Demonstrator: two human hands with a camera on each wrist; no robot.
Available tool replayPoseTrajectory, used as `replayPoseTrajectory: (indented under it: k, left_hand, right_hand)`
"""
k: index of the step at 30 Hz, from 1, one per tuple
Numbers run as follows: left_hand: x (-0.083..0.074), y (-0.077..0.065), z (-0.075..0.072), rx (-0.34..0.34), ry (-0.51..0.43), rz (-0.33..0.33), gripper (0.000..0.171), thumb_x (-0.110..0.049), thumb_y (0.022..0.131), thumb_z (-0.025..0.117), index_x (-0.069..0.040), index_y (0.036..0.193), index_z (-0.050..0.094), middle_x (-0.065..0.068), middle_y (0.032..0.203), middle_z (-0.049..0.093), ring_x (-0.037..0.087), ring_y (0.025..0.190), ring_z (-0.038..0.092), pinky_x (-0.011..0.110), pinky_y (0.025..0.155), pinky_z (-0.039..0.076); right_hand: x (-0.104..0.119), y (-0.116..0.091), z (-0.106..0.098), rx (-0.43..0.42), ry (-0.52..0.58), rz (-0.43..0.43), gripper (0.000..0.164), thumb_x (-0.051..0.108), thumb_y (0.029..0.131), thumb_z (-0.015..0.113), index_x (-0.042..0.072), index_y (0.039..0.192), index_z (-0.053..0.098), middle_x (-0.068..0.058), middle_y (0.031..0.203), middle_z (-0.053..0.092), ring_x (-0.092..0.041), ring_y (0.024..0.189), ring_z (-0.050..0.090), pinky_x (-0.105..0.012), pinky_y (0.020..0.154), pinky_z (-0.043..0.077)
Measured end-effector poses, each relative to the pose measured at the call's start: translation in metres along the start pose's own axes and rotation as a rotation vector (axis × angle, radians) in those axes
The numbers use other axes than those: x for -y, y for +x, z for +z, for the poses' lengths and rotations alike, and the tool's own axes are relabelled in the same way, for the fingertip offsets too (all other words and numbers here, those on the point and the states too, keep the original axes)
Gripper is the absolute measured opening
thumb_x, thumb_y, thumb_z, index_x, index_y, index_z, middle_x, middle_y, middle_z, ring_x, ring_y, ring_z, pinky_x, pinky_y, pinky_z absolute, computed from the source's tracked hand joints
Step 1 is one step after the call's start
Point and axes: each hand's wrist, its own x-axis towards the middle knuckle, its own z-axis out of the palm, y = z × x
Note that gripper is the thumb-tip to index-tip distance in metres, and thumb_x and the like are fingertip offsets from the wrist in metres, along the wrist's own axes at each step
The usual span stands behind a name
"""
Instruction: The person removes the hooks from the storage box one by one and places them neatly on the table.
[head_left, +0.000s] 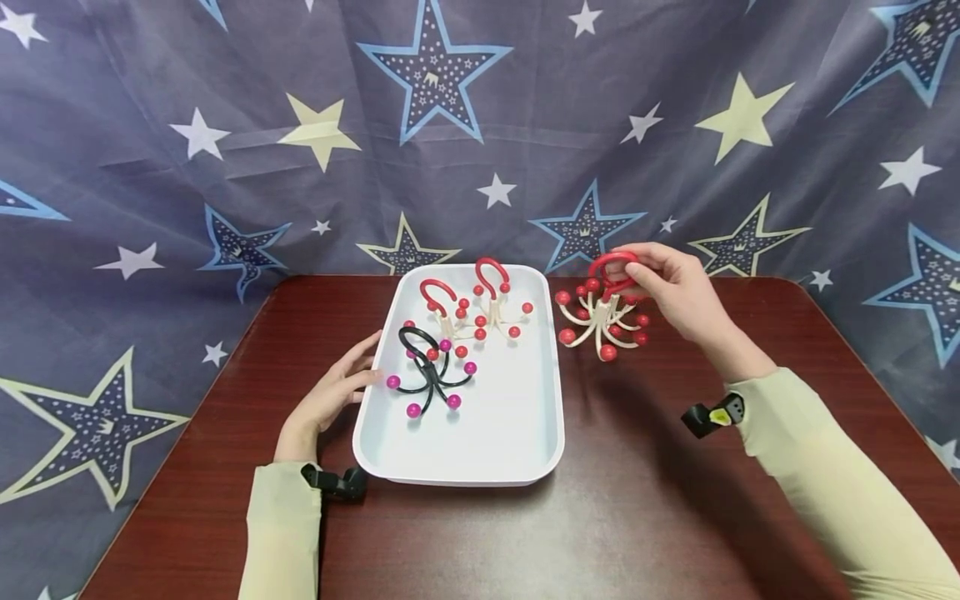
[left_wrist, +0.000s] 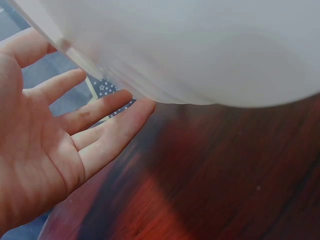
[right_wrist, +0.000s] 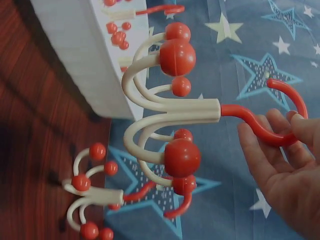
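Observation:
My right hand (head_left: 678, 287) pinches the red hook of a cream multi-arm hanging hook (right_wrist: 195, 110) with red ball tips, held up right of the white tray. In the right wrist view, another red-and-cream hanging hook (right_wrist: 100, 196) stands on the table behind it; the held one overlaps it in the head view. At the left side of the white tray (head_left: 495, 442) is my left hand (head_left: 333, 392), its fingers spread loosely along the outer wall. Inside the tray are a black hanging hook (head_left: 430, 373) with magenta balls and two red-and-cream hanging hooks, the farther one (head_left: 492, 312) nearer the back edge.
The dark red wooden table (head_left: 660, 517) extends around the tray. Behind it hangs a blue-grey cloth (head_left: 255, 92) printed with stars, close to the table's back edge. Each wrist wears a black strapped camera (head_left: 336, 482).

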Motion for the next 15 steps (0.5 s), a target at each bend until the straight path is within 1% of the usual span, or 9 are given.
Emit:
replayPoseTrajectory:
  k: [3, 6, 13, 15]
  left_hand:
    - [0.0, 0.0, 0.0, 0.001, -0.002, 0.0, 0.065, -0.016, 0.09, 0.054, -0.026, 0.145, 0.021, 0.022, 0.136, 0.036, 0.016, 0.101, 0.057, 0.036, 0.076, 0.052]
    - [-0.001, 0.0, 0.001, 0.0, -0.007, -0.004, 0.066, -0.015, 0.09, 0.054, -0.026, 0.146, 0.02, 0.022, 0.136, 0.036, 0.016, 0.1, 0.057, 0.035, 0.076, 0.052]
    - [-0.001, 0.0, 0.001, -0.006, -0.015, -0.012, 0.066, -0.013, 0.09, 0.053, -0.025, 0.146, 0.019, 0.022, 0.135, 0.036, 0.014, 0.098, 0.058, 0.034, 0.075, 0.052]
    - [-0.001, 0.0, 0.0, -0.007, -0.013, -0.009, 0.066, -0.013, 0.09, 0.053, -0.025, 0.146, 0.02, 0.022, 0.134, 0.037, 0.014, 0.098, 0.058, 0.035, 0.075, 0.052]
  right_hand:
    - [-0.004, -0.004, -0.009, -0.005, 0.065, -0.014, 0.026, 0.004, 0.09, 0.052, -0.007, 0.114, 0.056, 0.002, 0.091, 0.068, -0.009, 0.083, 0.065, -0.024, 0.067, 0.053]
    - [-0.008, -0.009, -0.019, -0.018, 0.072, -0.019, 0.024, 0.002, 0.09, 0.052, -0.006, 0.112, 0.057, 0.004, 0.09, 0.068, -0.008, 0.082, 0.065, -0.024, 0.067, 0.053]
    - [-0.013, -0.018, -0.039, -0.059, 0.014, 0.035, 0.024, 0.004, 0.091, 0.052, -0.004, 0.113, 0.057, 0.007, 0.089, 0.068, -0.005, 0.081, 0.065, -0.02, 0.066, 0.052]
    - [-0.016, -0.02, -0.044, -0.075, -0.004, 0.036, 0.024, 0.004, 0.091, 0.052, -0.004, 0.112, 0.057, 0.007, 0.088, 0.068, -0.004, 0.08, 0.065, -0.02, 0.066, 0.052]
